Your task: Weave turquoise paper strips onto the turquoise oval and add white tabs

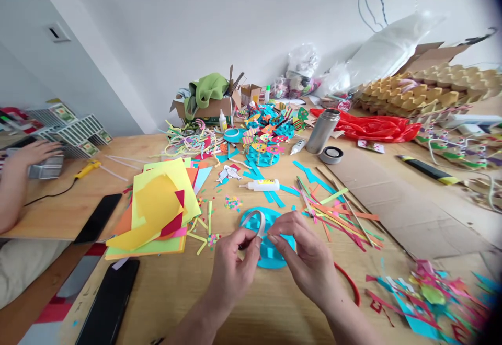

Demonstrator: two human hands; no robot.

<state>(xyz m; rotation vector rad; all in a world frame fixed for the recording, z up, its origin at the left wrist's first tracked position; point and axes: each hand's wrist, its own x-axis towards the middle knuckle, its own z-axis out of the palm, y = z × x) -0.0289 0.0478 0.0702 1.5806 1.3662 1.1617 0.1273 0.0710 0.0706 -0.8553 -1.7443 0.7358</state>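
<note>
The left hand [235, 261] is pinching a strip [262, 226] over the blue disc [271, 262], lower centre; whether the right hand [308, 253] is gripping anything, I cannot tell. The blue disc is looking part-done, showing no cut-outs, unlike the decorated disc [262, 159] standing mid-frame.

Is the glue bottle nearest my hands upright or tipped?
Tipped over: the glue bottle lies on its side among blue strips, nozzle pointing left.

pale loop [262, 225], curved, upright in the left hand [236, 265], round blue disc [271, 263], bumpy on top, flat on the desk [176, 292]
</note>
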